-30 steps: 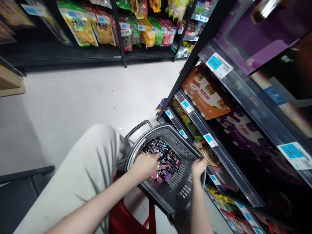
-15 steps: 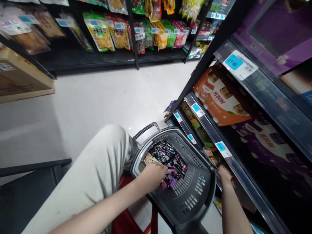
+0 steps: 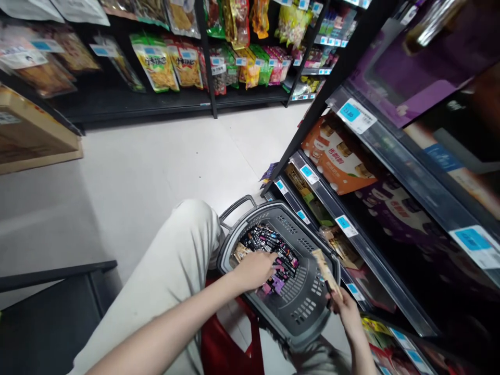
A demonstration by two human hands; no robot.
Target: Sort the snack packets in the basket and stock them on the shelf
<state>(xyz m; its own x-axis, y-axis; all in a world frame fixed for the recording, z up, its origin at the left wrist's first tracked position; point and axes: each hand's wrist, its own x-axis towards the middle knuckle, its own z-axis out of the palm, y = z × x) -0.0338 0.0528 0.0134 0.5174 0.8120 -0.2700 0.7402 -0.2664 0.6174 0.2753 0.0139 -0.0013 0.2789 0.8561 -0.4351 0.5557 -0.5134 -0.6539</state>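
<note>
A grey plastic shopping basket (image 3: 308,325) with slotted walls sits beside my knee. Inside it lies a heap of small stick packets (image 3: 287,255), mostly black with pink and purple ones, plus a few beige packets (image 3: 241,252) at the left end. Over the heap is my left hand (image 3: 255,270), fingers stretched and slightly apart at the packets; no held item shows. My right hand (image 3: 346,307) is closed on the lower end of a long beige stick packet (image 3: 325,268), which tilts up above the basket's right side.
Shelves with price tags (image 3: 346,225) and boxed drinks (image 3: 338,156) rise close on the right. Across the pale floor (image 3: 164,172) stands a rack of snack bags (image 3: 156,62). A cardboard box (image 3: 35,130) is at left; a red item (image 3: 226,338) sits under the basket.
My right hand has come away from the lower shelf to the basket's right side, now with a beige stick packet in it. My left hand has shifted slightly right and up over the heap.
</note>
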